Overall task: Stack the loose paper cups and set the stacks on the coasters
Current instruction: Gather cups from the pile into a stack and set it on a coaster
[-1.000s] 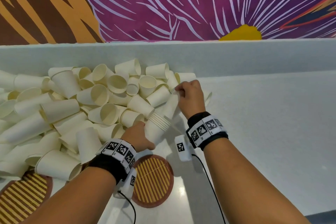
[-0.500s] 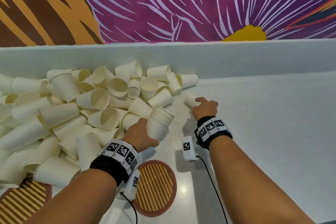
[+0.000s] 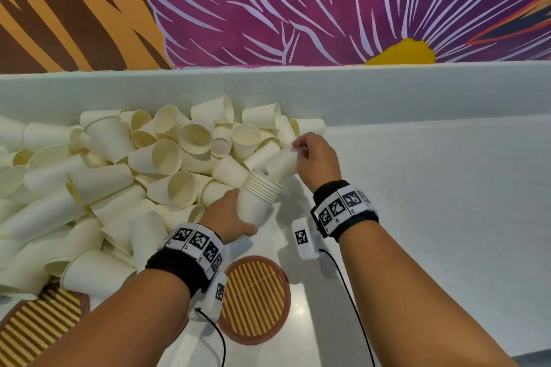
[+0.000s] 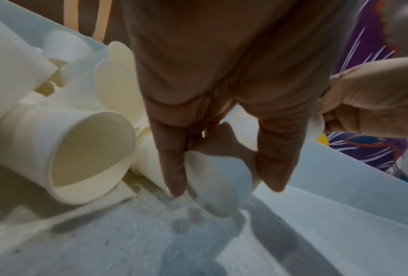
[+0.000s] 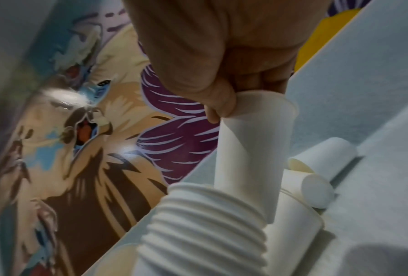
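My left hand [image 3: 231,214] grips a stack of nested paper cups [image 3: 258,195] by its lower end, tilted with the rims up and to the right. My right hand [image 3: 313,155] pinches the rim of a single cup [image 3: 280,162], whose base goes into the top of the stack. In the right wrist view the single cup [image 5: 255,149] enters the ribbed rims of the stack [image 5: 207,220]. The left wrist view shows my fingers [image 4: 172,158] round the stack's base [image 4: 217,173]. A round slatted coaster [image 3: 256,298] lies just below my left wrist.
A big heap of loose paper cups [image 3: 119,176] covers the white counter [image 3: 432,217] to the left, up to the back ledge. A second coaster [image 3: 35,328] lies at the lower left, partly under cups. A painted mural wall rises behind the ledge.
My right hand reached to the counter on the right, picked up a loose cup, and brought it back to the top of the stack. The left hand kept holding the stack.
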The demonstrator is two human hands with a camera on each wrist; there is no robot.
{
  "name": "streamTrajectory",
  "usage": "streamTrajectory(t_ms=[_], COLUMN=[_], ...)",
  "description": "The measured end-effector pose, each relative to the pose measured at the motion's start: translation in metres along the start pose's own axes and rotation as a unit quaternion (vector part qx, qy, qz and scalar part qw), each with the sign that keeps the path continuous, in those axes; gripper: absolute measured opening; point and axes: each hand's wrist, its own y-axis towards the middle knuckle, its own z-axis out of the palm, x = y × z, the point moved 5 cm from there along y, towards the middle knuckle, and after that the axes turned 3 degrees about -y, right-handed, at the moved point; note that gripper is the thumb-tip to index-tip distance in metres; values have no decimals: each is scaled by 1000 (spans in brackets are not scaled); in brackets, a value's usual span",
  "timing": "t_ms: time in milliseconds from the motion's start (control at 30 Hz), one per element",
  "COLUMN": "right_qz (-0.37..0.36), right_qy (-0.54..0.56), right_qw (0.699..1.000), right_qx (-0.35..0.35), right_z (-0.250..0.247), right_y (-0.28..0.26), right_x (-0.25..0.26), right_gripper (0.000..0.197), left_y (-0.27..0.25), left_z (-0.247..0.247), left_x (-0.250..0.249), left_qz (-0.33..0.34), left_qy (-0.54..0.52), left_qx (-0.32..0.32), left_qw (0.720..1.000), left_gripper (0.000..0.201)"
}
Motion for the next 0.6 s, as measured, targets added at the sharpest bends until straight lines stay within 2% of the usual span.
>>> streamTrajectory(t_ms=[67, 267, 400, 433, 533, 600], right_qz=[-29, -27, -38, -36, -52, -71], right_qy=[10, 34, 39, 37, -19, -63], right_qw=[999, 992, 981, 976, 944, 930], right_qx=[15, 120, 185, 212, 326, 356], right_z=[-5, 7, 17, 19, 28, 35], right_y=[-8, -39, -56, -60, -77, -89], right_x=[16, 37, 46, 48, 51, 50], right_gripper=[22, 36, 38, 43, 76, 89], left_y=[-4, -18, -27, -30, -37, -41], left_z=[-3, -12, -15, -17, -22, -26], left_x=[-2, -8, 6, 9, 17, 20], left_qz=[5, 55, 68, 70, 86, 102], left_qy=[-5, -29, -52, -50, -45, -29], left_qx=[-6, -34, -38, -40, -37, -35], left_qw=[1000, 997, 996, 996, 995, 994], left_gripper=[77, 74, 77, 80, 85, 87])
